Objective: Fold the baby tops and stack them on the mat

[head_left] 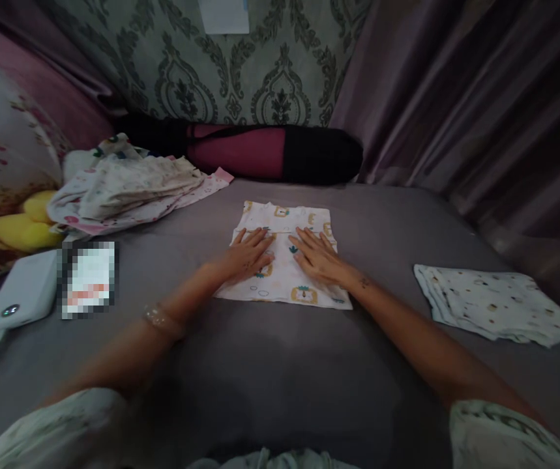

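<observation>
A white baby garment (282, 277) printed with yellow lion faces and green leaves lies flat on the grey sheet, its far part folded over. Pressed on its left side is my left hand (248, 254), palm down with fingers stretched out. My right hand (321, 257) rests the same way on the right side, fingers spread. Neither hand grips the cloth. Both hands point toward the fold line across the garment. The cloth under my palms is hidden.
Folded white printed cloth (495, 303) lies at the right. At the left are a heap of baby clothes (133, 185), a yellow plush toy (25, 225), a white power bank (23, 293) with a cable and a blurred packet (88, 280). A pink-and-black rolled bag (240, 151) lies along the wall.
</observation>
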A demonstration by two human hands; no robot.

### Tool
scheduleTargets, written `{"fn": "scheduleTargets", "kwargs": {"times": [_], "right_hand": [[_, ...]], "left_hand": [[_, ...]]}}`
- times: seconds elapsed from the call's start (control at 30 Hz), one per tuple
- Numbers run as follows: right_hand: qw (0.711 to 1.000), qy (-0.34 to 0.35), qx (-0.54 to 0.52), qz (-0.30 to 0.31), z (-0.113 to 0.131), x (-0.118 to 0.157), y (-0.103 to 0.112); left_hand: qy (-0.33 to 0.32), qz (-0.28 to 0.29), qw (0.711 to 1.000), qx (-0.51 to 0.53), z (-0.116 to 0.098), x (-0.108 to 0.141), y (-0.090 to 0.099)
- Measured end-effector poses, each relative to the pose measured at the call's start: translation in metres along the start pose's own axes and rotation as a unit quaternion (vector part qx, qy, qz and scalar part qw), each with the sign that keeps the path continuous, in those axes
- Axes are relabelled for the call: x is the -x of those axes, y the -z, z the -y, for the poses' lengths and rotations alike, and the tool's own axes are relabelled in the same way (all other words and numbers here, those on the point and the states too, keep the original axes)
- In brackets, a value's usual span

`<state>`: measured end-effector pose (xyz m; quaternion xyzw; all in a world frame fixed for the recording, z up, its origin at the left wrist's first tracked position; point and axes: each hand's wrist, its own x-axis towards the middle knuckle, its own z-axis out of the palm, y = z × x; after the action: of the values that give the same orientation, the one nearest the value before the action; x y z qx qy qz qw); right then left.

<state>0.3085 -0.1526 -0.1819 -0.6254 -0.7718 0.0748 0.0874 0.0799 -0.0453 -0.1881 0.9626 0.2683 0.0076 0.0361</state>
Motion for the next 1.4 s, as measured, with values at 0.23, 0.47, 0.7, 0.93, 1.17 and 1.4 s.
{"fn": "scheduleTargets", "kwargs": {"times": [0.23, 0.47, 0.7, 0.93, 1.17, 1.4], "right_hand": [[1.0, -0.007, 0.016, 0.012, 0.013, 0.021, -0.01], [1.0, 0.009, 0.017, -0.001, 0.045, 0.039, -0.002], [0.998, 0.062, 0.011, 0.005, 0.077, 0.066, -0.018], [0.997, 0.065, -0.01, 0.032, 0.074, 0.067, -0.013], [0.99, 0.102, -0.067, 0.069, 0.075, 0.09, 0.0], [0.991, 0.077, -0.099, 0.052, 0.07, 0.107, 0.004]], "left_hand": [[-0.001, -0.02, 1.0, 0.01, 0.001, 0.018, -0.021], [-0.009, -0.019, 1.0, -0.009, -0.028, 0.039, -0.007], [-0.07, -0.012, 0.997, 0.016, -0.053, 0.072, -0.017], [-0.103, -0.05, 0.989, 0.093, -0.045, 0.072, -0.012], [-0.121, -0.097, 0.978, 0.137, -0.034, 0.095, 0.0], [-0.129, -0.075, 0.988, 0.044, -0.036, 0.105, 0.003]]}}
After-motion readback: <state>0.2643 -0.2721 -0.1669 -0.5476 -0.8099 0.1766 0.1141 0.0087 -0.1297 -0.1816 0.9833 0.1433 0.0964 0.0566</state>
